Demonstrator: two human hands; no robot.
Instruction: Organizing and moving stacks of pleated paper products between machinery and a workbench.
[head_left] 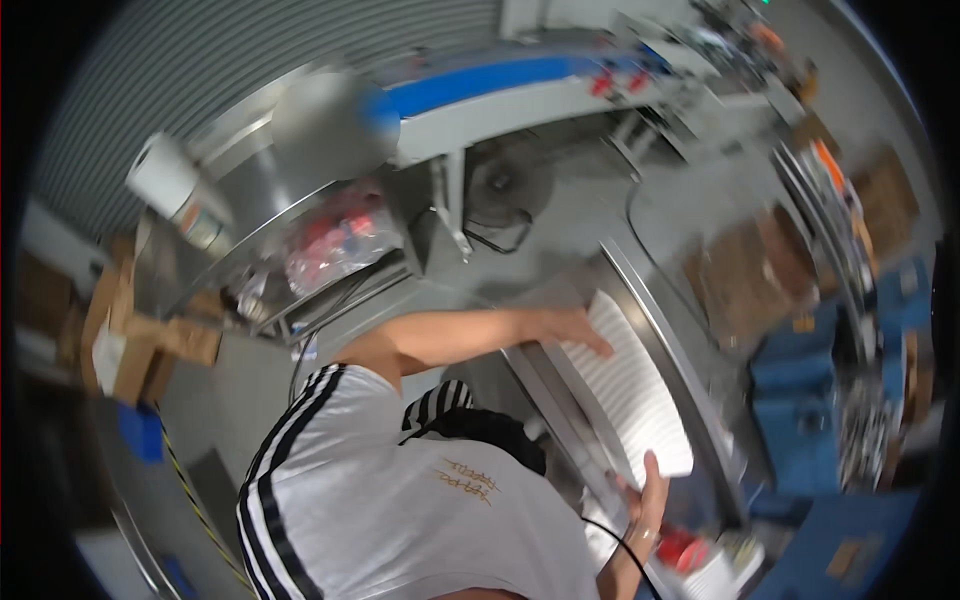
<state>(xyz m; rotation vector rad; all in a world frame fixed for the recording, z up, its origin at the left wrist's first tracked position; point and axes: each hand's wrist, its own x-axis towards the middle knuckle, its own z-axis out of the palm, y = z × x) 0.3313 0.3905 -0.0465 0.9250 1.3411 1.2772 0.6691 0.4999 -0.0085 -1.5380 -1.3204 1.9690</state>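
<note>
A long white ribbed stack (635, 395), like many thin white pieces set in a row, lies slantwise over a stainless steel trough (560, 400) in front of me. My left hand (572, 328) grips its far end, with the fingers bent over the top. At the near end my right hand (648, 495) holds it, thumb up against the edge and the other fingers partly hidden. The picture is slightly blurred, and what the pieces are cannot be made out.
A blue-belted conveyor (480, 85) runs along the back. Left stands a steel table (240, 150) with a white roll (160, 170) and bagged red items (340, 235) below. Blue bins (800, 400) and cardboard boxes (750, 270) stand right. A red object (682, 550) sits near my right wrist.
</note>
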